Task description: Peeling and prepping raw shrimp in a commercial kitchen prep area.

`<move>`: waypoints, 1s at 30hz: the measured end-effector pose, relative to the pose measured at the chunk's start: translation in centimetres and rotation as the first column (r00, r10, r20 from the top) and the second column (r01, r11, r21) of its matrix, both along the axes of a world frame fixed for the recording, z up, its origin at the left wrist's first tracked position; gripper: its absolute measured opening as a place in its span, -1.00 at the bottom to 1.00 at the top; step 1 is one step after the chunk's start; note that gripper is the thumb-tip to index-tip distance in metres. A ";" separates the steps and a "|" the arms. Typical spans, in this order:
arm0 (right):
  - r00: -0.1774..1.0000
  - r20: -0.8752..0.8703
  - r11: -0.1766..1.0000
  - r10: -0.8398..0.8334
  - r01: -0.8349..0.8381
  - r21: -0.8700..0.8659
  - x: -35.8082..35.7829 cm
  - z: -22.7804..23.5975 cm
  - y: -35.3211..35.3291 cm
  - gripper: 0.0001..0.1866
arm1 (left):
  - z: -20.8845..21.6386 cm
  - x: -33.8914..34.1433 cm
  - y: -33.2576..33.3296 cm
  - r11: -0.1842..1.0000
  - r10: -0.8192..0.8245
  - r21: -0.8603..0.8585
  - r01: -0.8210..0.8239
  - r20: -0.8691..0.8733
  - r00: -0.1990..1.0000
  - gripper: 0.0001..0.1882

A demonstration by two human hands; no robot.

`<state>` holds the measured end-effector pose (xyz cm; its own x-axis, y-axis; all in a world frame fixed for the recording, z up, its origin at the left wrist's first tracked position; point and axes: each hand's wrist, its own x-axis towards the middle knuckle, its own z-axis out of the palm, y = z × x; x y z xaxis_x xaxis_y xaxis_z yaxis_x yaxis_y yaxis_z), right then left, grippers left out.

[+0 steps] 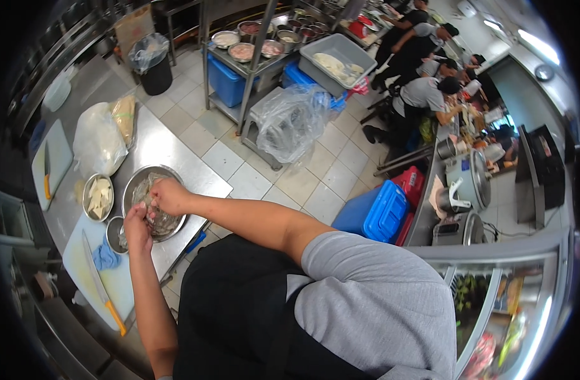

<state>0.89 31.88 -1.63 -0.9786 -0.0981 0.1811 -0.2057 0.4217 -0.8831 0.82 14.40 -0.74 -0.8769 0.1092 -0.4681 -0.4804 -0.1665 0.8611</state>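
Grey, glossy pieces, perhaps raw shrimp, lie in the steel bowl on the bench. Left hand and right hand meet over it, fingers curled; whether they grip a piece, I cannot tell. Staying low should contain drips.

hands adjacent, fingers bent | left forearm forward | right forearm leftward

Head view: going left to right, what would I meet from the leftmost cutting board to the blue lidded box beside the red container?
White rectangular cutting board → round steel bowl of pale slices → bare left hand → bare right hand → crumpled clear plastic sheet → blue lidded plastic box.
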 end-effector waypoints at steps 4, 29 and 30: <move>0.993 -0.115 0.991 -0.004 0.020 0.134 -0.4 0.2 -0.3 -0.91 | 0.2 -0.7 -1.6 1.000 -0.016 0.024 0.014 0.082 0.996 -0.86; 0.972 -0.236 0.928 0.006 0.083 0.364 -0.7 2.7 -3.9 -0.91 | 0.3 -3.6 -3.4 0.966 -0.243 0.069 0.248 -0.074 0.967 -0.80; 0.982 -0.185 0.942 -0.039 0.097 0.321 -0.8 2.8 -4.0 -0.90 | 0.5 -3.6 -3.5 0.972 -0.219 0.071 0.223 -0.055 0.974 -0.83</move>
<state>0.08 27.92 1.12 -0.9412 -0.1150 0.3178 -0.3039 0.6995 -0.6468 -2.81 10.92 -0.24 -0.8476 0.3360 -0.4107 -0.4727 -0.1263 0.8721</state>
